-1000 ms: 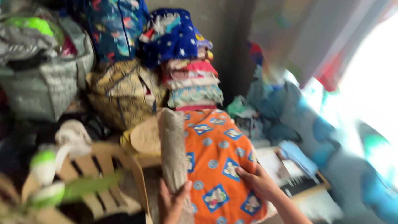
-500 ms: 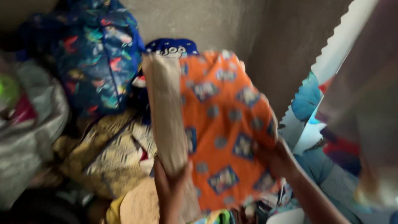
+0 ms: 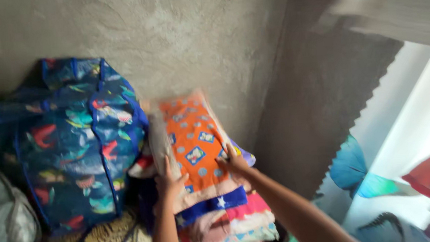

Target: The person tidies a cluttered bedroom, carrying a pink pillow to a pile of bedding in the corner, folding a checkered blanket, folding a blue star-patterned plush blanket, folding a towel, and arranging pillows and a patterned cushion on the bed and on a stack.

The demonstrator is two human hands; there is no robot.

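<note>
Left hand (image 3: 170,184): centre of frame, fingers spread flat on the left edge of a folded orange cloth printed with small blue and white squares (image 3: 193,141); pressing, not closed round it.

Right hand (image 3: 233,162): just right of centre, fingers curled over the right edge of the same cloth; whether it pinches the fabric cannot be told through the blur.

The cloth lies directly ahead of both hands and between them, long axis running up the frame, far end leaning toward the rough grey plaster wall (image 3: 176,36). Both hands are equally near.

It rests on top of a stack of folded textiles in blue, pink and pale prints (image 3: 229,223), lower centre.

Large dark-blue zipped plastic storage bag with a colourful print (image 3: 72,144): left of frame, shut, contents hidden.

Grey sack (image 3: 2,233): lower left, contents unseen.
</note>
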